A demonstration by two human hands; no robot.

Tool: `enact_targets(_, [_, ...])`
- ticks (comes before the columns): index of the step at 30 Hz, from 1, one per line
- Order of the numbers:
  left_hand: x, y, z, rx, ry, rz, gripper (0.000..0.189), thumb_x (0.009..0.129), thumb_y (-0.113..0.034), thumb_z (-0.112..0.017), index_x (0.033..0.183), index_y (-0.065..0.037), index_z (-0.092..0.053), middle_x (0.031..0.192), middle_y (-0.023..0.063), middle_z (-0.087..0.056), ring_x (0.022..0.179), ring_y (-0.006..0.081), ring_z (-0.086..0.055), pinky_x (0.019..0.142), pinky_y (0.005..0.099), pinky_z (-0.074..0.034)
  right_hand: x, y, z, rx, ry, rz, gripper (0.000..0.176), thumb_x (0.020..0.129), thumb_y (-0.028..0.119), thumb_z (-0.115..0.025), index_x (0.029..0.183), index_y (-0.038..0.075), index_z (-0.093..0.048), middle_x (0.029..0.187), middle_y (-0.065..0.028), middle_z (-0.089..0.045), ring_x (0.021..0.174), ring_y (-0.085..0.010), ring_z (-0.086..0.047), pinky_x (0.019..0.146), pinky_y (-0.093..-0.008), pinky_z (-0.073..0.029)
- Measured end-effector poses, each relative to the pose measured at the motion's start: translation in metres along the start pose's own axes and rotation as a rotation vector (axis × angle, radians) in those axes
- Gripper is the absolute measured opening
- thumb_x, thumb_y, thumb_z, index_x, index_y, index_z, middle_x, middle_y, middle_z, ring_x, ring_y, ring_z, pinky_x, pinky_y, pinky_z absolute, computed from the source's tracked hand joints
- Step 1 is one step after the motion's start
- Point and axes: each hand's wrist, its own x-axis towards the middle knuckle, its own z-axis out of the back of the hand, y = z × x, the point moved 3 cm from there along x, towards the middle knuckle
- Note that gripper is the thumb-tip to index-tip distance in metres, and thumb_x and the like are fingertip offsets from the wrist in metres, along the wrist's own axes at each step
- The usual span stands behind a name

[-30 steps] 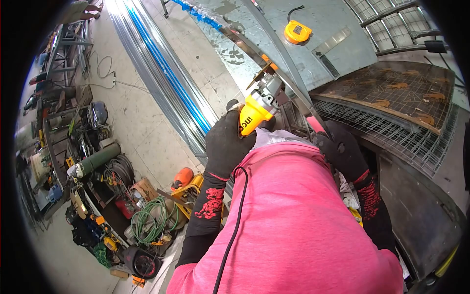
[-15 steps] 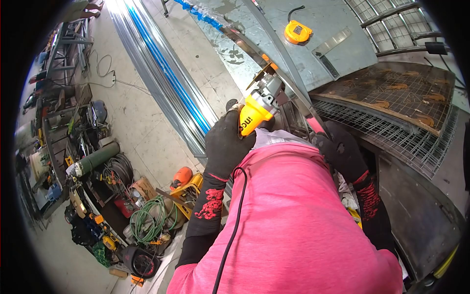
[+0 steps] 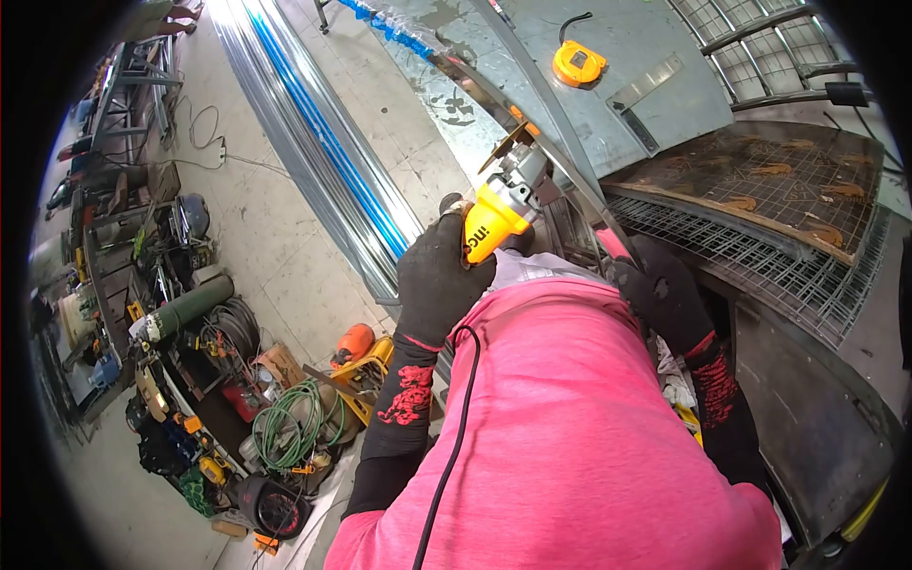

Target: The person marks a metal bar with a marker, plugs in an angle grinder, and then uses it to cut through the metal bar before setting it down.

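My left hand (image 3: 439, 271), in a black glove, is wrapped round the yellow body of an angle grinder (image 3: 496, 220). The grinder's head and disc (image 3: 506, 147) point away from me, the disc right beside a long shiny metal bar (image 3: 579, 185). That bar runs from near my waist up past the work table's edge. My right hand (image 3: 665, 290), also black-gloved, is closed round the near end of the bar; its fingertips are partly hidden. A black cord (image 3: 454, 427) lies across my pink shirt.
On the grey metal table (image 3: 655, 38) lie a yellow tape measure (image 3: 578, 64) and a steel square (image 3: 635, 122). To the right, a dark board (image 3: 760, 171) rests over wire mesh (image 3: 760, 256). Long metal profiles (image 3: 318, 123) lie on the floor; tools and a green hose (image 3: 290, 427) are at left.
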Motion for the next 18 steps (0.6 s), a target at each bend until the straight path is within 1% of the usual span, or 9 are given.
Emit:
enact_targets(2, [-0.0013,-0.0003,0.0005,-0.028,-0.044,-0.042,0.060,0.080,-0.030,-0.084,0.132,-0.005,-0.068,0.095,0.0185,-0.075,0.088,0.0377,-0.076,0.077,0.0469,-0.061,-0.0004,-0.0001,0.0003,0.010,0.007,-0.016,0.042,0.100,0.024,-0.071,0.133,-0.001,-0.064,0.090,-0.0221,-0.069,0.079,-0.0340,-0.071,0.073,-0.0435,-0.056])
enact_targets(7, [-0.0008,-0.0021,0.0017,-0.025,-0.028,-0.028,0.060,0.080,-0.030,-0.084,0.133,-0.005,-0.068,0.096,0.0184,-0.075,0.088,0.0378,-0.076,0.077,0.0470,-0.061,-0.0002,0.0027,0.0016,0.023,0.035,-0.057,0.042,0.100,0.025,-0.070,0.132,-0.001,-0.064,0.088,-0.0218,-0.069,0.076,-0.0341,-0.070,0.071,-0.0434,-0.056])
enact_targets(13, [0.0002,-0.0035,0.0028,-0.030,-0.017,-0.026,0.061,0.081,-0.030,-0.084,0.134,-0.005,-0.067,0.095,0.0181,-0.075,0.088,0.0377,-0.076,0.077,0.0473,-0.060,0.0003,0.0053,0.0007,0.024,0.013,-0.038,0.039,0.100,0.025,-0.070,0.129,0.000,-0.065,0.084,-0.0193,-0.068,0.072,-0.0306,-0.070,0.067,-0.0427,-0.055])
enact_targets(15, [0.0007,-0.0053,0.0042,-0.031,-0.026,-0.032,0.061,0.081,-0.030,-0.084,0.133,-0.006,-0.067,0.095,0.0180,-0.075,0.088,0.0377,-0.076,0.077,0.0474,-0.060,0.0007,0.0060,0.0011,0.033,0.038,-0.097,0.036,0.100,0.026,-0.070,0.126,0.000,-0.066,0.083,-0.0188,-0.068,0.070,-0.0297,-0.070,0.066,-0.0429,-0.055])
enact_targets(18, [0.0017,-0.0055,0.0043,-0.003,0.030,0.005,0.059,0.080,-0.030,-0.084,0.132,-0.006,-0.067,0.095,0.0177,-0.075,0.088,0.0375,-0.076,0.076,0.0477,-0.060,-0.0010,0.0088,0.0010,0.096,0.046,-0.133,0.035,0.100,0.025,-0.070,0.124,0.000,-0.066,0.083,-0.0179,-0.068,0.067,-0.0275,-0.070,0.064,-0.0417,-0.056])
